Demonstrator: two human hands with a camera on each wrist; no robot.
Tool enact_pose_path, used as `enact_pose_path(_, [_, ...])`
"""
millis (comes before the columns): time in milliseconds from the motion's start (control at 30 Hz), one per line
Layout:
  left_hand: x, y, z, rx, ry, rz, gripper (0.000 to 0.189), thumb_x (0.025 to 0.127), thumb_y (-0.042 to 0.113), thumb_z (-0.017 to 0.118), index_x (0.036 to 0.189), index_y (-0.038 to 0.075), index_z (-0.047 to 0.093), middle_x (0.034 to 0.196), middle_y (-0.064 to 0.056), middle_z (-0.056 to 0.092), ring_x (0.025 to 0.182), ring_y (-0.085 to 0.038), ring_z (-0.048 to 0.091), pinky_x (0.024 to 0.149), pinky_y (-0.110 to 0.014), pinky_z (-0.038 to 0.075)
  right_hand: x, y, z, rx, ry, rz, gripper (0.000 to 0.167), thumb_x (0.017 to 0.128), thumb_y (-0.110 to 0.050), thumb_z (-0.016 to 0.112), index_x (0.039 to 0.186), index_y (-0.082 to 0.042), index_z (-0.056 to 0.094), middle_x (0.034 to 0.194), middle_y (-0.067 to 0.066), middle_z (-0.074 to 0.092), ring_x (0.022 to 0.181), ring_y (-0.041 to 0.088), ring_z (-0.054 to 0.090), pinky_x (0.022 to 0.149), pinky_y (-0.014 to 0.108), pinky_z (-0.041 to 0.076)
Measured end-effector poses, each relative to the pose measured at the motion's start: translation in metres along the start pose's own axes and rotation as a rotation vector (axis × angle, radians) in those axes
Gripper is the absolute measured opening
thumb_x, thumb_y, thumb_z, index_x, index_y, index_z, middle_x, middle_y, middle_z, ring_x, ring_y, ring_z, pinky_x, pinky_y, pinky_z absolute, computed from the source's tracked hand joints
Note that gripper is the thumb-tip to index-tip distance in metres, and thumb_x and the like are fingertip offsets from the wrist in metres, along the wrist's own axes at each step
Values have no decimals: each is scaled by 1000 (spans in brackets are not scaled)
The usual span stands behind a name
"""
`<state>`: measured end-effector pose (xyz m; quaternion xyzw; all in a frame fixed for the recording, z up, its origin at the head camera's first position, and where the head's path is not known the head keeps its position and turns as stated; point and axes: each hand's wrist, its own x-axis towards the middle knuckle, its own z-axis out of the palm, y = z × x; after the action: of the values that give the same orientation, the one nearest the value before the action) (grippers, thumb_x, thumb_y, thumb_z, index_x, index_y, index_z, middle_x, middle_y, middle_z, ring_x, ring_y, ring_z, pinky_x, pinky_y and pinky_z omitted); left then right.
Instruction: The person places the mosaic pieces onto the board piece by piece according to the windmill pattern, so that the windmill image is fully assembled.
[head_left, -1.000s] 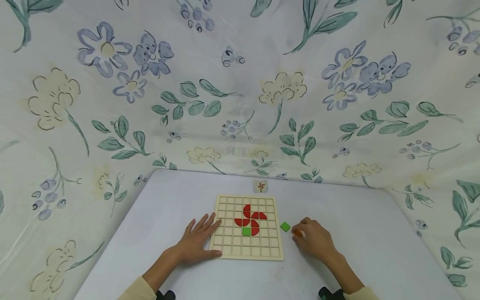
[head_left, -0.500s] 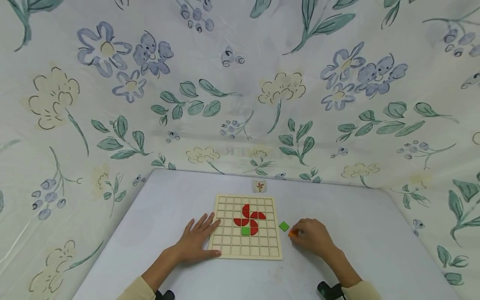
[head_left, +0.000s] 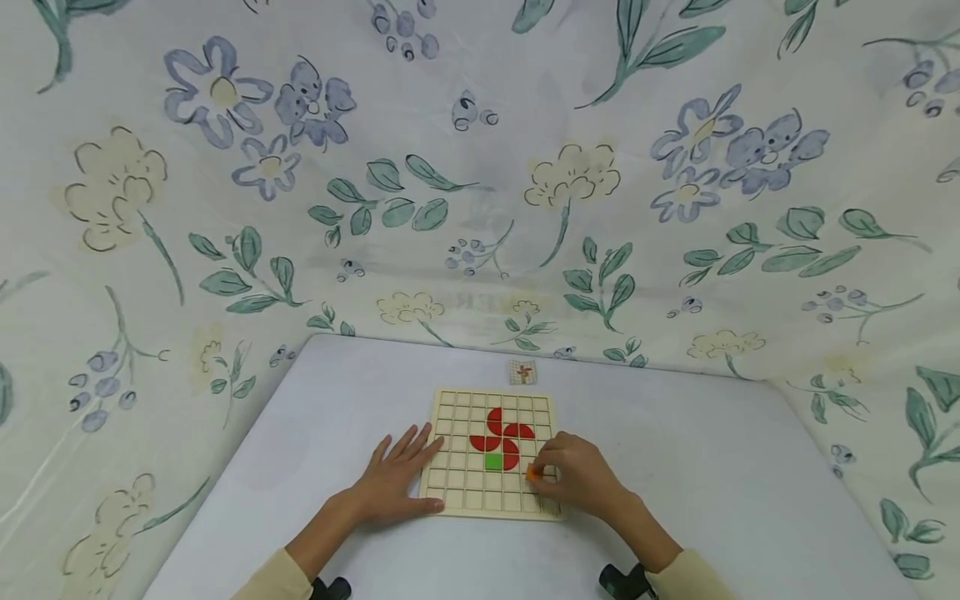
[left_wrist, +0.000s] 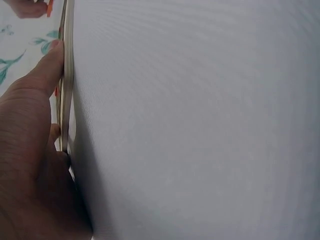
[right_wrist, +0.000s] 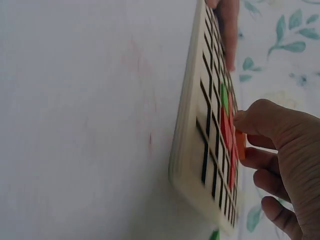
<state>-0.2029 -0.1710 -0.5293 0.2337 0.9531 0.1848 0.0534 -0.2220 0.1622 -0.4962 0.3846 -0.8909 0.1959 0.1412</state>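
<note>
A square wooden grid board [head_left: 459, 498] lies on the table. Red rounded pieces [head_left: 482, 443] form a pinwheel in its cells, with a green square tile [head_left: 492, 462] below them. My left hand [head_left: 393, 483] rests with straight, spread fingers on the board's left edge; the left wrist view shows the thumb [left_wrist: 47, 67] against that edge. Over the board's right side, my right hand [head_left: 577, 475] pinches an orange piece [right_wrist: 241, 144] between thumb and fingers, just above the cells. The exact shape of the orange piece is partly covered by the fingertips.
A small pattern card [head_left: 522, 372] with a red pinwheel lies behind the board. A loose green piece [right_wrist: 214, 235] shows off the board's edge in the right wrist view; in the head view the right hand hides it. Flowered cloth [head_left: 480, 208] hangs behind the white table [head_left: 360, 383].
My right hand has picked the orange piece from the table and moved left with it, from beside the loose green tile to over the board. The left hand stays on the board's edge.
</note>
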Motion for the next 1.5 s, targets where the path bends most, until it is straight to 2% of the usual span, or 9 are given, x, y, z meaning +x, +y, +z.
enact_pose_path(200, [0,-2,-2,22,3,1,98,81,71,61,155,15,31,162,-10,18,148,-32,10,112,-62,7,20,-21,20,7,-50,-111,10,77,-26,82,82,-18,79,80,-11,68,75,5,56,70,21,49])
enact_pose_path(400, [2,-2,1,22,-12,-11,100,81,75,57,157,17,28,163,-7,14,149,-30,7,113,-60,5,25,-30,30,1,-80,-167,7,78,-25,81,78,-19,78,79,-12,65,73,3,55,70,21,48])
enact_pose_path(700, [-1,-1,1,16,-6,2,98,82,74,58,156,16,30,163,-10,16,149,-31,9,113,-62,6,27,-32,29,-27,-147,-149,7,81,-25,81,83,-18,79,86,-10,67,77,3,60,72,22,50])
enact_pose_path(933, [-1,3,-3,11,2,10,96,83,70,61,155,13,32,162,-12,18,148,-34,11,112,-63,7,26,-35,24,62,-214,-143,8,80,-26,82,84,-18,80,85,-13,67,74,-1,58,69,18,47])
enact_pose_path(1000, [-1,3,-3,7,-3,10,97,82,70,60,155,13,32,162,-12,18,148,-34,11,112,-63,7,26,-35,23,73,-207,-154,6,80,-24,82,83,-18,80,84,-12,67,73,-2,58,68,17,47])
enact_pose_path(1100, [0,3,-2,14,-4,10,97,82,72,59,155,14,31,162,-11,17,148,-33,10,112,-63,7,24,-34,23,27,-164,-164,6,80,-23,82,81,-18,79,83,-11,67,73,0,59,66,20,48])
enact_pose_path(1300, [1,0,1,26,-4,4,99,82,73,58,156,16,29,163,-10,16,149,-32,9,113,-62,6,24,-28,27,-80,-109,-125,10,82,-27,81,86,-17,80,88,-9,68,81,7,60,76,25,50])
enact_pose_path(1500, [1,0,2,29,-2,0,99,81,73,58,156,16,29,163,-9,15,149,-31,9,112,-62,5,20,-27,33,-38,-56,-138,9,80,-22,84,85,-16,80,89,-8,66,82,10,55,73,23,49])
